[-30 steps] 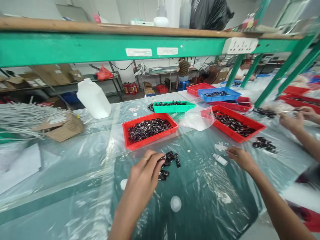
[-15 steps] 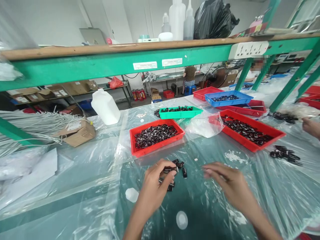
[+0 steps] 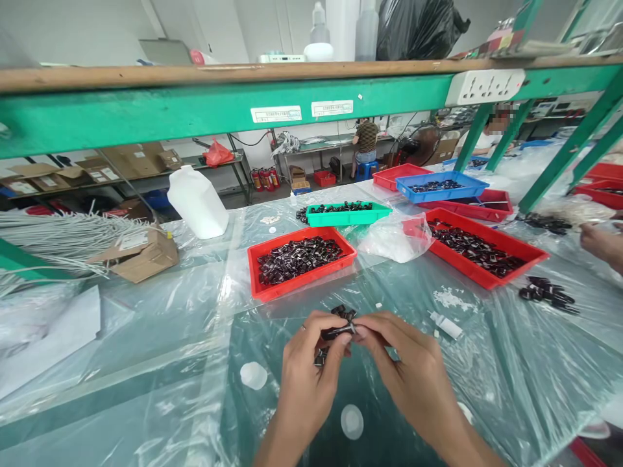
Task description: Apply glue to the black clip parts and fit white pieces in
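Observation:
My left hand (image 3: 309, 370) pinches a small, shiny black plastic part (image 3: 335, 333) between thumb and fingers, above the plastic-covered table. My right hand (image 3: 413, 363) meets it from the right, fingertips closed together at the part's right end. Whatever sits between the right fingertips is too small to make out. Just behind the fingers lie a few loose black parts (image 3: 343, 311), and others are partly hidden beneath my left hand. A small white bottle (image 3: 446, 325) lies to the right of my right hand, near scattered small white pieces (image 3: 452, 298).
Ahead, a red tray (image 3: 306, 281), a green tray (image 3: 350, 218) and a right-hand red tray (image 3: 479, 275) hold many black parts. A plastic bag (image 3: 394, 240) lies between them. A white jug (image 3: 198, 204) stands left. Another person's hand (image 3: 603, 243) is at far right. A green shelf beam (image 3: 195, 113) crosses above.
My right hand has moved left to meet my left hand at the black part. The small white bottle now shows where the right hand was. The view has shifted slightly.

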A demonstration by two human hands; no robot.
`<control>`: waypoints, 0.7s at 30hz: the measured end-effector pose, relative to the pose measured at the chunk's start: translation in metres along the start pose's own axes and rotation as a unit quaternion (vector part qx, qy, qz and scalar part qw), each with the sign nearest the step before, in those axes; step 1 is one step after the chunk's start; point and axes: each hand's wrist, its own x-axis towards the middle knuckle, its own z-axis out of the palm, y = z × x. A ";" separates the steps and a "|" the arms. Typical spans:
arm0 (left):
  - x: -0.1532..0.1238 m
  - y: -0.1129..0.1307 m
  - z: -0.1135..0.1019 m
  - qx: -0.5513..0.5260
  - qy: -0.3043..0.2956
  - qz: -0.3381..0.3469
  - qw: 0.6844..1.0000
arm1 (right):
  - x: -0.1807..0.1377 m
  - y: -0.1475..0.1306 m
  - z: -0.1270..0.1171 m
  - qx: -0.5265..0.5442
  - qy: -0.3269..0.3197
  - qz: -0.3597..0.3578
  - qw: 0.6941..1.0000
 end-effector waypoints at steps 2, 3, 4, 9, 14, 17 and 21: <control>-0.001 0.001 0.002 0.003 0.014 0.010 1.000 | -0.001 -0.001 -0.001 -0.015 0.002 -0.012 1.000; -0.001 0.002 0.002 0.006 0.019 0.016 1.000 | -0.001 -0.002 -0.002 -0.024 0.002 -0.019 1.000; -0.002 0.003 0.003 0.009 0.025 0.023 0.999 | -0.002 -0.002 -0.003 -0.034 -0.001 -0.026 0.999; -0.006 0.005 0.007 0.024 0.054 0.059 0.997 | -0.007 -0.006 -0.006 -0.092 -0.020 -0.045 0.995; -0.009 0.006 0.011 0.051 0.089 0.085 0.991 | -0.013 -0.015 0.001 -0.160 0.023 -0.065 0.985; -0.010 0.007 0.013 0.074 0.114 0.101 0.986 | -0.011 -0.019 0.009 -0.172 0.060 -0.066 0.981; -0.012 0.008 0.015 0.104 0.147 0.134 0.975 | -0.010 -0.023 0.015 -0.174 0.078 -0.066 0.979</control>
